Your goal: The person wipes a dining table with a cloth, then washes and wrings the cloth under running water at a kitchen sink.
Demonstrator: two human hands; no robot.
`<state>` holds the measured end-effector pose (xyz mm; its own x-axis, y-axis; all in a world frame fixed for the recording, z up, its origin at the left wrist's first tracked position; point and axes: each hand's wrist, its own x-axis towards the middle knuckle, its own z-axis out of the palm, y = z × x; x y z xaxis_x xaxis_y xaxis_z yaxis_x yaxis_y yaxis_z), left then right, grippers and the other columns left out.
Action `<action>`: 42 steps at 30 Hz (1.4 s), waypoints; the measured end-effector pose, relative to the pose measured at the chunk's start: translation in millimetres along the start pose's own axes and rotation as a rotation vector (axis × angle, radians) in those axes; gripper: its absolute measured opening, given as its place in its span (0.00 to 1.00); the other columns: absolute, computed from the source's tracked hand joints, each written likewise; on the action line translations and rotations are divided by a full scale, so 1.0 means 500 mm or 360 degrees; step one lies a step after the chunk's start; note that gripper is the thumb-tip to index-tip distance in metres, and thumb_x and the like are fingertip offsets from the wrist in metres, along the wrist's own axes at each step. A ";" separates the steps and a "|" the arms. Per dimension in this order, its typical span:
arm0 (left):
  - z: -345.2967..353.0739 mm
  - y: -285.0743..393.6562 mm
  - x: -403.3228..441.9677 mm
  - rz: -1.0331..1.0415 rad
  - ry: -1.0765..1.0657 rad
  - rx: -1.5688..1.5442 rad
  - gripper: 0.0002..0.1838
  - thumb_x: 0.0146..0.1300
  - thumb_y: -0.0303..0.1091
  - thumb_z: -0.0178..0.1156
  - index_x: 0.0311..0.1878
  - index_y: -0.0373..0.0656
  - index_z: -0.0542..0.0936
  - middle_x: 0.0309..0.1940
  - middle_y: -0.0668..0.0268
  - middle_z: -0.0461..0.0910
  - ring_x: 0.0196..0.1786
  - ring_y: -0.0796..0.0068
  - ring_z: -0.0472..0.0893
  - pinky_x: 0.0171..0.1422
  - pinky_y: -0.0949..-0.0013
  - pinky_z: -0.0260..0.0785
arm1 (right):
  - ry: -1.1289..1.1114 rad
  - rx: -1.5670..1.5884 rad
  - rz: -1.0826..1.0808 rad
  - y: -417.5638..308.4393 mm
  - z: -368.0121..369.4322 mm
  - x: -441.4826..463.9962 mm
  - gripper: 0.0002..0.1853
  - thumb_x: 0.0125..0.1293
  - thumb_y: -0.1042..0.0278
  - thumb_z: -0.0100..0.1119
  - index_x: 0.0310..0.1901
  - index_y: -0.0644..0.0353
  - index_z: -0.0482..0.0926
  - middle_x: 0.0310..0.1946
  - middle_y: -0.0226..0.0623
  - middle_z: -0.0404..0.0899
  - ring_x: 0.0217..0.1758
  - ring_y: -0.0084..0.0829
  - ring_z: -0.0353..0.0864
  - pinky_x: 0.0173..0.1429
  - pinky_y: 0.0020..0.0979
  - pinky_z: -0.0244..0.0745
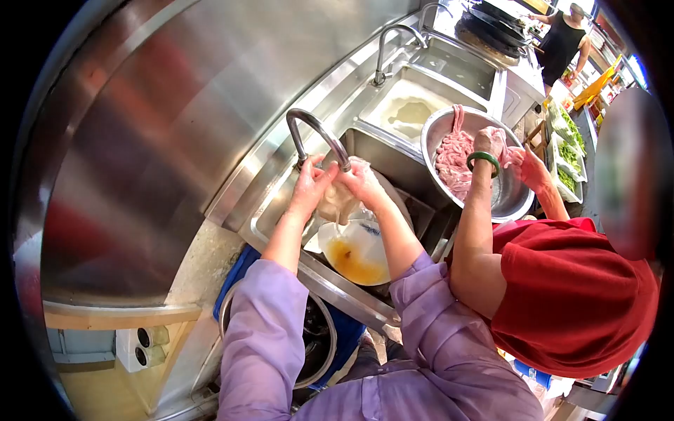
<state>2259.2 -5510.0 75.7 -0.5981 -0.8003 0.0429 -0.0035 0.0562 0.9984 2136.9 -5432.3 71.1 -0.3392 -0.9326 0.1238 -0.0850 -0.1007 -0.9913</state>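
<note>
Both of my hands are under the curved tap [319,126] at the near sink [270,210]. My left hand [312,186] grips the left side of a pale, wet, bowl-like thing [333,205]; glare and my fingers hide its exact kind. On its other side my right hand [361,184] is closed round the edge. Water runs off it toward a white dish [372,245] with a blue mark, lying lower in the sink. Orange-brown liquid [351,261] sits in that dish.
At my right, a person in a red top [569,295] works pink raw meat [455,156] in a metal bowl [516,203]. Cloudy water fills the middle basin [407,109]. Below the sink edge stands a round metal pot [326,351]. Trays of greens [569,161] lie farther right.
</note>
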 end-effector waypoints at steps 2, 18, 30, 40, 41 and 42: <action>-0.004 -0.005 -0.001 -0.0104 -0.0225 0.0051 0.25 0.54 0.49 0.62 0.48 0.40 0.73 0.30 0.70 0.75 0.34 0.83 0.72 0.40 0.77 0.64 | 0.0047 -0.0153 0.0112 -0.042 0.001 0.005 0.19 0.62 0.51 0.52 0.31 0.63 0.75 0.26 0.26 0.73 0.32 0.19 0.68 0.37 0.24 0.65; 0.002 -0.049 0.002 0.0154 0.0149 -0.0038 0.19 0.60 0.41 0.56 0.50 0.40 0.73 0.46 0.64 0.75 0.47 0.76 0.73 0.52 0.71 0.63 | 0.0225 0.0006 0.0209 0.015 -0.008 -0.044 0.17 0.59 0.55 0.56 0.36 0.65 0.77 0.28 0.28 0.76 0.32 0.18 0.69 0.36 0.22 0.64; 0.051 -0.033 -0.008 -0.0114 -0.0171 -0.0240 0.20 0.63 0.47 0.50 0.46 0.39 0.76 0.39 0.66 0.77 0.43 0.76 0.74 0.50 0.71 0.64 | 0.0137 -0.0097 0.0719 0.057 -0.047 -0.025 0.24 0.62 0.44 0.49 0.36 0.62 0.77 0.28 0.27 0.75 0.33 0.22 0.70 0.39 0.25 0.66; -0.014 -0.026 -0.024 -0.0349 -0.0148 -0.0231 0.24 0.55 0.27 0.59 0.56 0.42 0.66 0.46 0.67 0.73 0.46 0.77 0.74 0.50 0.72 0.68 | 0.0150 -0.0170 0.0211 -0.016 -0.004 0.006 0.19 0.61 0.52 0.52 0.37 0.64 0.76 0.29 0.34 0.77 0.34 0.20 0.69 0.41 0.25 0.66; -0.015 -0.035 -0.020 -0.0352 -0.0145 -0.0228 0.24 0.55 0.27 0.59 0.56 0.42 0.66 0.46 0.67 0.73 0.46 0.77 0.74 0.50 0.72 0.68 | 0.0071 -0.0427 0.0254 -0.057 0.001 0.006 0.19 0.62 0.52 0.51 0.37 0.64 0.77 0.29 0.35 0.77 0.34 0.20 0.70 0.41 0.26 0.67; -0.010 -0.038 -0.011 -0.0203 -0.0320 -0.0187 0.24 0.54 0.27 0.59 0.55 0.41 0.66 0.46 0.67 0.73 0.45 0.77 0.75 0.48 0.72 0.68 | 0.0041 -0.0448 0.0372 -0.077 0.003 0.005 0.21 0.62 0.50 0.50 0.37 0.64 0.77 0.30 0.36 0.78 0.35 0.19 0.70 0.42 0.26 0.67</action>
<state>2266.7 -5509.8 56.5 -0.7461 -0.6610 -0.0799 -0.0029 -0.1167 0.9932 2140.5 -5431.3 109.6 -0.4031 -0.9097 -0.1000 -0.2559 0.2169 -0.9420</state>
